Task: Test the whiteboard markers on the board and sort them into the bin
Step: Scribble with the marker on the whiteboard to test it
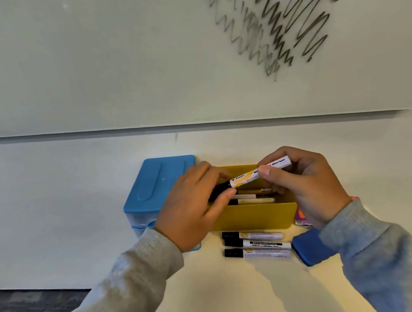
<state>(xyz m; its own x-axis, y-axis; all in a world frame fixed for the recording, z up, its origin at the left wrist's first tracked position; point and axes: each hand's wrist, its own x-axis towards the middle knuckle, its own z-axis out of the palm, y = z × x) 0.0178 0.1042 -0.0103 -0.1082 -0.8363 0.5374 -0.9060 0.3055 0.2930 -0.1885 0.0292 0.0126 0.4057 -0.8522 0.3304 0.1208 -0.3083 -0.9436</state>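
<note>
Under the left hand (193, 205), the marker (260, 172) cap hides.

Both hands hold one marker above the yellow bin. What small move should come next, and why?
Probably pull the cap off. The left hand pinches the black cap end and the right hand grips the barrel of the marker, which seems capped. It hangs over the bin, not at the board, so testing likely comes next.
</note>
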